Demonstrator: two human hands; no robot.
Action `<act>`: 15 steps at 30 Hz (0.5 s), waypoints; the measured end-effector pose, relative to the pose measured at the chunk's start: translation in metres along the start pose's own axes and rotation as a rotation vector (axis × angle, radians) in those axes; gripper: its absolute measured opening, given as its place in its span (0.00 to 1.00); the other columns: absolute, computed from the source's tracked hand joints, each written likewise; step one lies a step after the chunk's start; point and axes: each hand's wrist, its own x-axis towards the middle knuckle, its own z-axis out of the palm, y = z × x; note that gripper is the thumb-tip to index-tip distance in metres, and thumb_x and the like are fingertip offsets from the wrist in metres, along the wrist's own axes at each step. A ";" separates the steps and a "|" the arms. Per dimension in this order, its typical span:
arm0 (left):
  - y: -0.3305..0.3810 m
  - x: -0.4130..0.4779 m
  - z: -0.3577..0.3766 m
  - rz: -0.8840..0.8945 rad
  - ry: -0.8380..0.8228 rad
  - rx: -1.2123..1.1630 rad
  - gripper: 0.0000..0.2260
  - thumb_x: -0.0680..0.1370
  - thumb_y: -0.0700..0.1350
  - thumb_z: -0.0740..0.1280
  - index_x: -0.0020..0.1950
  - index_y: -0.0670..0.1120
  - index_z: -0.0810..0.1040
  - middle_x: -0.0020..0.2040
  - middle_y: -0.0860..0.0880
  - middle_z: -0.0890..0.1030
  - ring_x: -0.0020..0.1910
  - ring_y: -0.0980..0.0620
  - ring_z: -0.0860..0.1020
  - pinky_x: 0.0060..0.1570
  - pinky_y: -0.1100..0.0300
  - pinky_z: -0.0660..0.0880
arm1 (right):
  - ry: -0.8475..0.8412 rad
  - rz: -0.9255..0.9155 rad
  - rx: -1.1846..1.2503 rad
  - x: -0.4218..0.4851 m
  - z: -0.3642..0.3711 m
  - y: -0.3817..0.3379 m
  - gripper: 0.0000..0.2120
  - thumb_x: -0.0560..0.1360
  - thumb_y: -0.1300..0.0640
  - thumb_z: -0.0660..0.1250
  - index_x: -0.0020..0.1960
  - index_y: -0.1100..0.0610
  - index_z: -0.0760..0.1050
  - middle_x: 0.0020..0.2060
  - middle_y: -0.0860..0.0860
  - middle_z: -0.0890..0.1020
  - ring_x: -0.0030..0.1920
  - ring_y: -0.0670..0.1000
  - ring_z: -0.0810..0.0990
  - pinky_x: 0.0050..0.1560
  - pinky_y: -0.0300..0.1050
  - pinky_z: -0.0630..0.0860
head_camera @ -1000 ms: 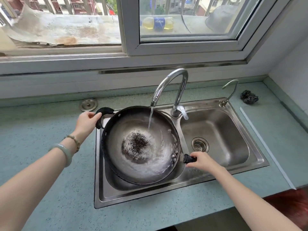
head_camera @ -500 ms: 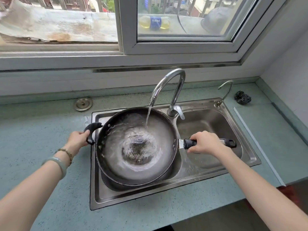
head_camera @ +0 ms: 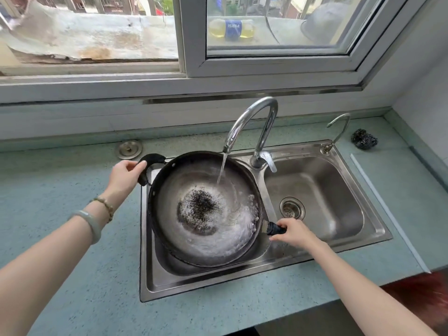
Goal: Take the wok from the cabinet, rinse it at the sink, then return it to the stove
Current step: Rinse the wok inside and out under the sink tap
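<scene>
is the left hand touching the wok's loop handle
Touching. The head view shows the left hand with fingers curled around the black loop handle of the wok.

Both bare arms reach forward from the lower corners. The left hand (head_camera: pixel 124 174) is curled, its fingers hooked around a loop handle (head_camera: pixel 151 158), with two bracelets on that wrist. The right hand (head_camera: pixel 292 232), lower and nearer the body, is closed knuckles-up on a straight handle (head_camera: pixel 275 229).
</scene>
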 end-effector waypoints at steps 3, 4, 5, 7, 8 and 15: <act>-0.008 0.006 -0.005 -0.088 0.007 0.022 0.14 0.75 0.51 0.69 0.45 0.40 0.81 0.38 0.42 0.79 0.39 0.48 0.76 0.51 0.48 0.77 | -0.053 -0.031 -0.012 -0.003 -0.010 -0.006 0.21 0.61 0.39 0.75 0.41 0.55 0.79 0.33 0.51 0.80 0.37 0.49 0.76 0.36 0.44 0.67; -0.013 0.007 -0.006 -0.129 0.007 0.021 0.13 0.75 0.51 0.69 0.43 0.41 0.80 0.37 0.42 0.78 0.39 0.48 0.76 0.51 0.48 0.77 | -0.060 -0.040 -0.027 -0.006 -0.017 -0.010 0.21 0.61 0.39 0.74 0.40 0.55 0.79 0.31 0.49 0.78 0.35 0.48 0.75 0.35 0.45 0.66; -0.020 0.007 -0.006 -0.169 0.008 0.011 0.13 0.75 0.51 0.68 0.40 0.41 0.79 0.36 0.42 0.77 0.39 0.47 0.75 0.50 0.49 0.77 | -0.057 -0.049 -0.055 -0.008 -0.026 -0.014 0.21 0.61 0.38 0.74 0.40 0.56 0.78 0.30 0.48 0.77 0.33 0.47 0.74 0.34 0.45 0.65; -0.040 0.008 -0.006 -0.243 0.009 -0.012 0.14 0.76 0.50 0.68 0.35 0.43 0.77 0.33 0.42 0.76 0.39 0.46 0.75 0.50 0.49 0.76 | -0.024 -0.076 -0.146 -0.015 -0.045 -0.024 0.22 0.61 0.37 0.73 0.39 0.56 0.77 0.30 0.48 0.77 0.34 0.48 0.74 0.33 0.45 0.65; -0.052 0.009 -0.006 -0.286 0.008 -0.019 0.14 0.75 0.50 0.68 0.33 0.43 0.77 0.31 0.43 0.76 0.40 0.45 0.76 0.53 0.47 0.77 | 0.000 -0.090 -0.213 -0.018 -0.054 -0.030 0.23 0.61 0.36 0.73 0.40 0.56 0.77 0.32 0.49 0.79 0.36 0.49 0.75 0.34 0.45 0.67; -0.073 -0.008 0.012 -0.371 -0.084 -0.091 0.16 0.79 0.45 0.63 0.33 0.41 0.73 0.27 0.43 0.75 0.25 0.49 0.77 0.41 0.56 0.79 | 0.226 -0.079 -0.473 -0.038 -0.080 -0.042 0.15 0.65 0.38 0.70 0.41 0.49 0.76 0.40 0.49 0.82 0.51 0.54 0.80 0.40 0.44 0.66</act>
